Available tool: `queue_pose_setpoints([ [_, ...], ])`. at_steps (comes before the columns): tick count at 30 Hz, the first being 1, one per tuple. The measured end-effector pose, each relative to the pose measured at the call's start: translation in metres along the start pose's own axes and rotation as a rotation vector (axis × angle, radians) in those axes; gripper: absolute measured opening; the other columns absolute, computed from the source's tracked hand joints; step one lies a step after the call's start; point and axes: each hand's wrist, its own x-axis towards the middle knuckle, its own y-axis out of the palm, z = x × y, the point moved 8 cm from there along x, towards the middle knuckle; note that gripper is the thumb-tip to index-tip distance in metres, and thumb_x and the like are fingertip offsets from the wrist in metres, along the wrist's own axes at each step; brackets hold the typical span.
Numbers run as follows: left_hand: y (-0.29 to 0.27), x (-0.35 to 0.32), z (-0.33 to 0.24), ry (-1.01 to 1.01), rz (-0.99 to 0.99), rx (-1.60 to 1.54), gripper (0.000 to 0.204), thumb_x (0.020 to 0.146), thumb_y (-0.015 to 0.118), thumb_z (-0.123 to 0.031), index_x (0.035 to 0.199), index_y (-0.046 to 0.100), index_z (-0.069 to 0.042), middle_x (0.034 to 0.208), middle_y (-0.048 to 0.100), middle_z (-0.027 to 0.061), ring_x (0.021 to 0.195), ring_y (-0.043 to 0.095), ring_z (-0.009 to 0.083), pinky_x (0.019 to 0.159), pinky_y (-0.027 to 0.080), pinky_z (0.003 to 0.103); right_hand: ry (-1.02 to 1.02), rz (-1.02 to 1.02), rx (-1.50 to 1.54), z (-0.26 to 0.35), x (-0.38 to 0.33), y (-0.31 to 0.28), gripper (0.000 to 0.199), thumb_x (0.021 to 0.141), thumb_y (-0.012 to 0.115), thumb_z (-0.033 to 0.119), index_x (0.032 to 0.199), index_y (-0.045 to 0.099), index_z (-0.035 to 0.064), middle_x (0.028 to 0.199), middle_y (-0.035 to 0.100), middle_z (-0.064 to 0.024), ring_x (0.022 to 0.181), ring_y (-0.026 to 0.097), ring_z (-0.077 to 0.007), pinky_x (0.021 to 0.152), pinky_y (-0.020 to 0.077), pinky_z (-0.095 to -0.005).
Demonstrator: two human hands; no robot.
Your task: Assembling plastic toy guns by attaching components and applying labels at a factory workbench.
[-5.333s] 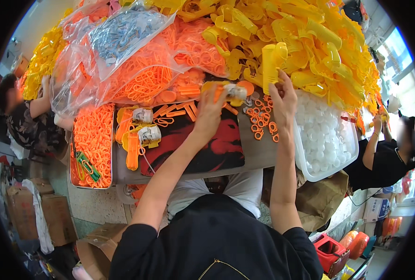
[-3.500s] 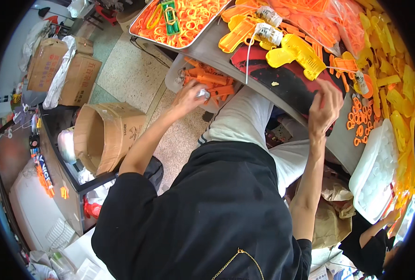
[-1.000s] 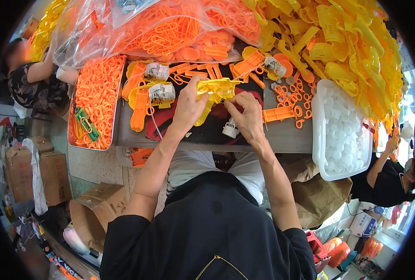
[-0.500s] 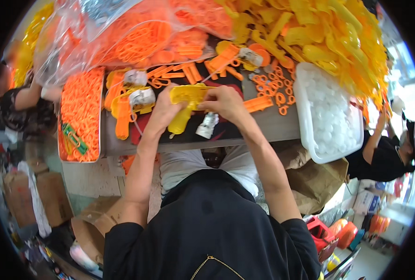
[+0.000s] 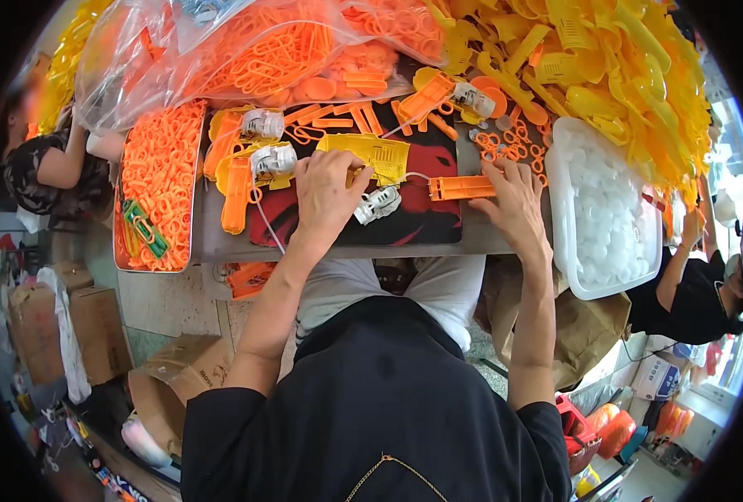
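Note:
My left hand point(image 5: 328, 194) lies on a yellow plastic gun-shaped shell point(image 5: 377, 154) on the dark red mat point(image 5: 426, 222), its thumb at the shell's lower edge. A small white motor unit point(image 5: 378, 203) with a thin white wire sits just right of that hand. My right hand point(image 5: 518, 203) is spread flat, and its fingertips touch the right end of a flat orange bar point(image 5: 459, 187). Two more white units point(image 5: 262, 124) rest on orange and yellow shells at the left of the mat.
A white bin of white round pieces point(image 5: 601, 209) stands at the right. An orange tray of rings point(image 5: 158, 180) is at the left, with bags of orange parts point(image 5: 262, 50) behind and a yellow parts heap point(image 5: 605, 67). Other people sit left point(image 5: 45, 163) and right point(image 5: 689, 289). Cardboard boxes point(image 5: 37, 326) lie below.
Both hands held the yellow shell up half a second ago. The shell now lies on the mat under my left hand, and my right hand has moved right onto the orange bar.

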Motion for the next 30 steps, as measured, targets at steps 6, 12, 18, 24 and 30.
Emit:
queue_pose_setpoints([
  [6, 0.007, 0.002, -0.006, -0.044, -0.029, 0.158, 0.017, 0.086, 0.075, -0.021, 0.083, 0.063, -0.010, 0.082, 0.063, 0.0013, 0.086, 0.062, 0.0225, 0.083, 0.037, 0.040, 0.017, -0.009, 0.240, -0.006, 0.002, 0.003, 0.045, 0.078, 0.082, 0.017, 0.117, 0.063, 0.0034, 0.119, 0.063, -0.0094, 0.109, 0.058, -0.0286, 0.097, 0.0437, -0.0424],
  [12, -0.010, -0.006, -0.004, 0.006, -0.135, 0.018, 0.018, 0.087, 0.076, -0.024, 0.097, 0.068, -0.012, 0.087, 0.063, 0.0037, 0.090, 0.060, 0.0263, 0.085, 0.040, 0.040, 0.313, -0.065, 0.877, -0.008, 0.005, -0.016, 0.028, 0.085, 0.074, 0.002, 0.111, 0.064, 0.0031, 0.095, 0.068, -0.0086, 0.080, 0.064, -0.0153, 0.068, 0.0511, -0.0261],
  [18, 0.003, -0.020, -0.010, -0.687, 0.445, -1.274, 0.051, 0.105, 0.062, -0.034, 0.137, 0.057, 0.005, 0.100, 0.071, 0.0066, 0.082, 0.062, 0.0073, 0.075, 0.050, 0.023, -0.420, -0.554, 0.330, 0.118, -0.019, -0.045, 0.044, 0.073, 0.070, -0.003, 0.116, 0.070, 0.0073, 0.108, 0.070, -0.0093, 0.093, 0.070, -0.0272, 0.075, 0.0574, -0.0340],
  [24, 0.001, -0.024, 0.025, -0.583, 0.526, -1.033, 0.048, 0.101, 0.067, -0.021, 0.139, 0.055, 0.006, 0.108, 0.073, 0.0096, 0.095, 0.067, 0.0093, 0.084, 0.053, 0.025, -0.415, -0.462, 0.556, 0.144, -0.041, 0.006, 0.043, 0.079, 0.071, 0.000, 0.121, 0.068, 0.0076, 0.120, 0.063, -0.0101, 0.106, 0.063, -0.0293, 0.094, 0.0469, -0.0458],
  [30, -0.035, -0.014, 0.033, -0.134, 0.107, -0.211, 0.047, 0.093, 0.066, -0.006, 0.138, 0.054, -0.006, 0.108, 0.059, 0.0166, 0.096, 0.065, 0.0365, 0.078, 0.056, 0.042, 0.124, -0.361, 0.290, 0.119, -0.021, 0.044, 0.040, 0.079, 0.085, 0.032, 0.104, 0.069, 0.0060, 0.103, 0.061, -0.0071, 0.105, 0.055, -0.0276, 0.095, 0.0363, -0.0439],
])
